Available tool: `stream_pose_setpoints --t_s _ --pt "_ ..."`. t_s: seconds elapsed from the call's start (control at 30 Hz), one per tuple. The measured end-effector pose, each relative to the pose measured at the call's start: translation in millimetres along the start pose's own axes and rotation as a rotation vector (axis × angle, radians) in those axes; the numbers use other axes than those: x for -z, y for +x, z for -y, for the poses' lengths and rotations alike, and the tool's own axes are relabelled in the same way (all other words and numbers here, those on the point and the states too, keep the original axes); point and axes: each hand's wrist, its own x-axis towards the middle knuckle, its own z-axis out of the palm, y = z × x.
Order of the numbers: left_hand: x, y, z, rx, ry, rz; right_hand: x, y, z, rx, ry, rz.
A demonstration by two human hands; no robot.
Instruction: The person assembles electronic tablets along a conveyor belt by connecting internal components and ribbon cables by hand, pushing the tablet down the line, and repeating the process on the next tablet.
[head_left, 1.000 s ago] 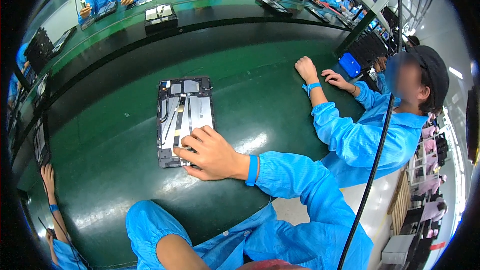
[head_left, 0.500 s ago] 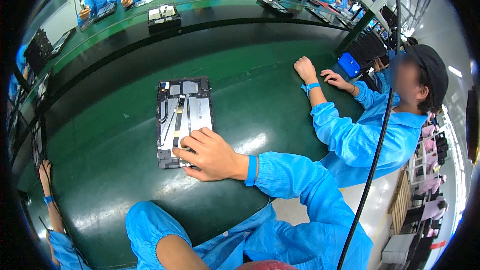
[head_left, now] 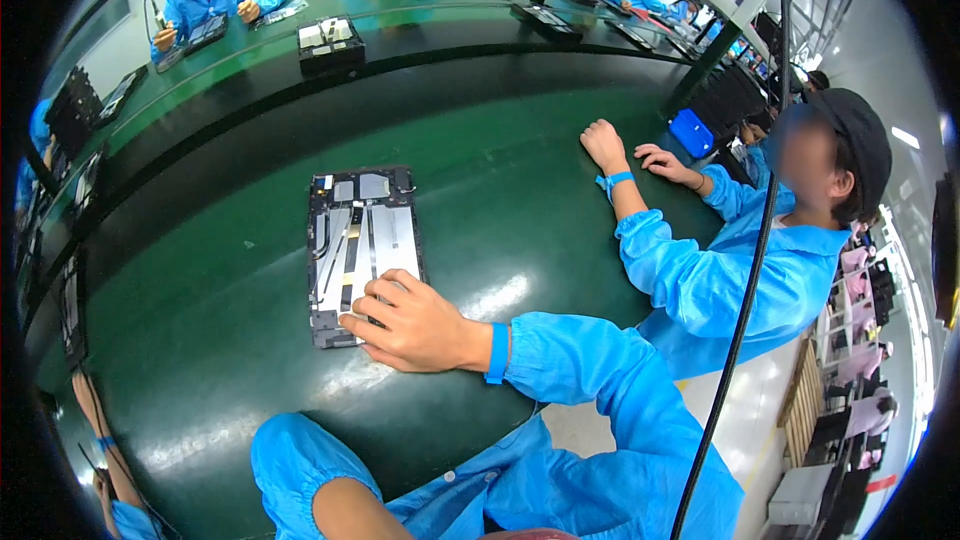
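Tablet (head_left: 393, 235), opened, rectangular, black-and-silver, on glossy green tabletop (head_left: 220, 340).
Bare right hand (head_left: 420, 326) at near end, fingers curled; can't tell if clamped.

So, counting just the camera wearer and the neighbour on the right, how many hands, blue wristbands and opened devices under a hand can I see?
Hands: 3 (wearer's right hand, neighbour's banded hand, neighbour's other hand)
Blue wristbands: 2 (wearer's band, neighbour's band)
Opened devices under a hand: 1 (flat opened device)
Total: 6
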Motion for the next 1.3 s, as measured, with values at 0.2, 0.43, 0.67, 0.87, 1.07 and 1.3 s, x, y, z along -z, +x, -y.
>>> stream_pose_setpoints --t_s 0.2,0.43,0.67,0.87,1.07,1.3 --pt "-4 -8 -8 0.018 -0.091 -0.024 -6 0 0 0.085 -0.061 -0.143" --pt "-15 -23 -15 0.04 -0.203 -0.064 -4 -1 -12 0.164 -0.039 -0.202" --pt "-47 -61 -14 0.075 -0.303 -0.122 26 -6 -22 0.305 0.033 -0.238" --pt "-74 -79 -18 0.111 -0.432 -0.145 16 -16 -24 0.37 0.19 -0.104" --pt "-101 -89 -48 0.147 -0.649 -0.278 20 -19 -64 -0.112 0.374 -0.4" --pt "-141 -46 -86 0.13 -0.88 -0.402 16 -24 -107 -0.509 0.379 -0.451"
